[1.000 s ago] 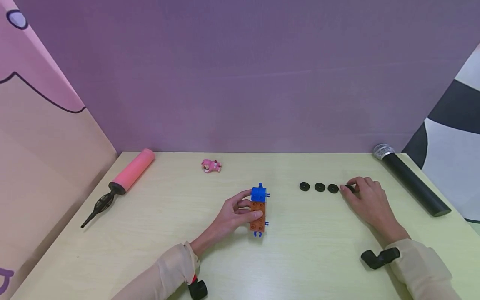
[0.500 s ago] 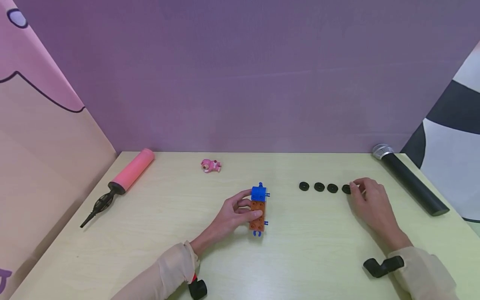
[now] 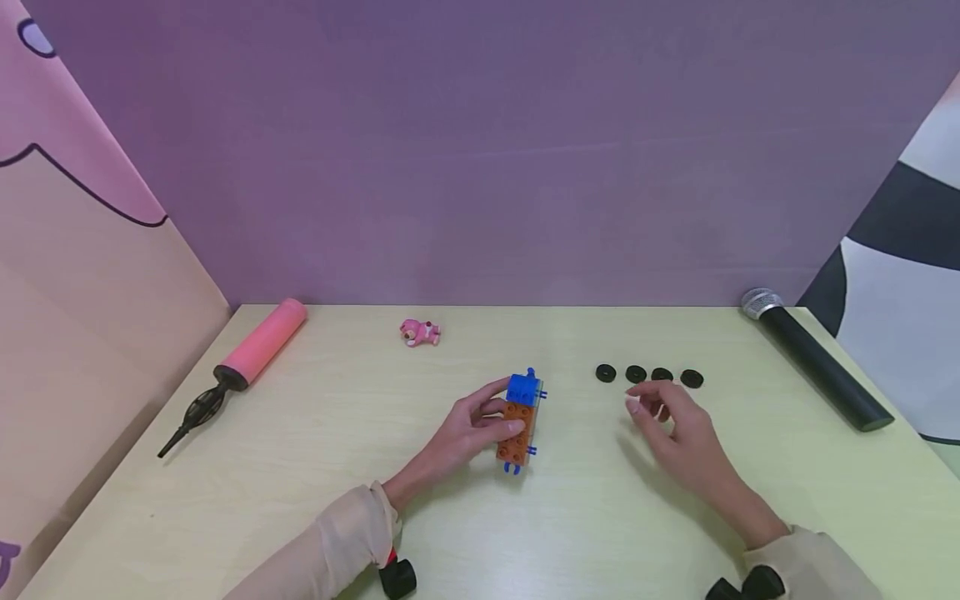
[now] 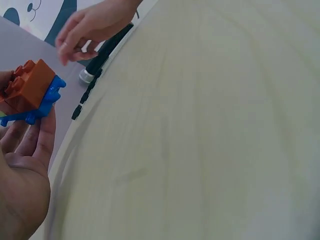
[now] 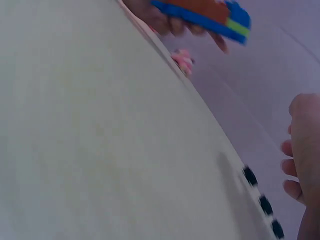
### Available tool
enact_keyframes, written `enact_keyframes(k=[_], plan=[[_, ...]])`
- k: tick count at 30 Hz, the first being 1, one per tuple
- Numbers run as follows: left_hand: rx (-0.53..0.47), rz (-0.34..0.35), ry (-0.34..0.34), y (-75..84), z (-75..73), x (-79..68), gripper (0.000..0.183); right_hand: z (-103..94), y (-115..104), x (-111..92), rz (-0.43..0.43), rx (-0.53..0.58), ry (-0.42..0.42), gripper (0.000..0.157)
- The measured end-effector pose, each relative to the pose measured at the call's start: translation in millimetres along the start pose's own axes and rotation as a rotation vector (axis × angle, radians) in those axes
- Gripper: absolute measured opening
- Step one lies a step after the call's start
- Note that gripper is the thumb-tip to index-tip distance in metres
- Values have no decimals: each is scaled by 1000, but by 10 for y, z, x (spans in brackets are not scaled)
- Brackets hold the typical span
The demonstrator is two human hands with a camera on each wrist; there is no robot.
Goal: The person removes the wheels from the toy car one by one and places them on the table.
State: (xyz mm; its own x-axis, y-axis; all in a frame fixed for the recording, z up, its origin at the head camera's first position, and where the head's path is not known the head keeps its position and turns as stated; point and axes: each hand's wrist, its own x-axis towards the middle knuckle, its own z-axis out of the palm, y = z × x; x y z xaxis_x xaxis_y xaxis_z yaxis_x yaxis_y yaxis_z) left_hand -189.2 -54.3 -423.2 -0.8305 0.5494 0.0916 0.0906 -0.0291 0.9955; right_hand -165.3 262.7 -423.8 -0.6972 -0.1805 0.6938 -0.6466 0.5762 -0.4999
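My left hand grips a toy-brick car body between thumb and fingers, held close over the table. It has orange studded bricks, a blue brick at its far end and a blue base with small axle pegs sticking out. In the left wrist view the orange brick sits on the blue base. My right hand hovers right of the car body, fingers loosely bent with nothing in them. Just beyond its fingertips lie several black toy wheels in a row, one partly hidden by the index finger.
A pink bear figure lies toward the back of the table. On the left is a pink hand pump with a black nozzle. A black microphone lies along the right edge. A purple wall rises behind.
My right hand has left the rightmost wheel in the row and moved left and nearer, toward the car body. My left hand has tilted the car body slightly.
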Motion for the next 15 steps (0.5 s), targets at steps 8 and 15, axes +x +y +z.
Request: enact_keyframes(k=[8, 15], plan=[[-7, 18, -35, 30, 46, 1, 52, 183, -339, 49, -203, 55, -137, 40], [45, 73, -135, 40, 62, 17, 54, 238, -482, 50, -181, 45, -225, 63]])
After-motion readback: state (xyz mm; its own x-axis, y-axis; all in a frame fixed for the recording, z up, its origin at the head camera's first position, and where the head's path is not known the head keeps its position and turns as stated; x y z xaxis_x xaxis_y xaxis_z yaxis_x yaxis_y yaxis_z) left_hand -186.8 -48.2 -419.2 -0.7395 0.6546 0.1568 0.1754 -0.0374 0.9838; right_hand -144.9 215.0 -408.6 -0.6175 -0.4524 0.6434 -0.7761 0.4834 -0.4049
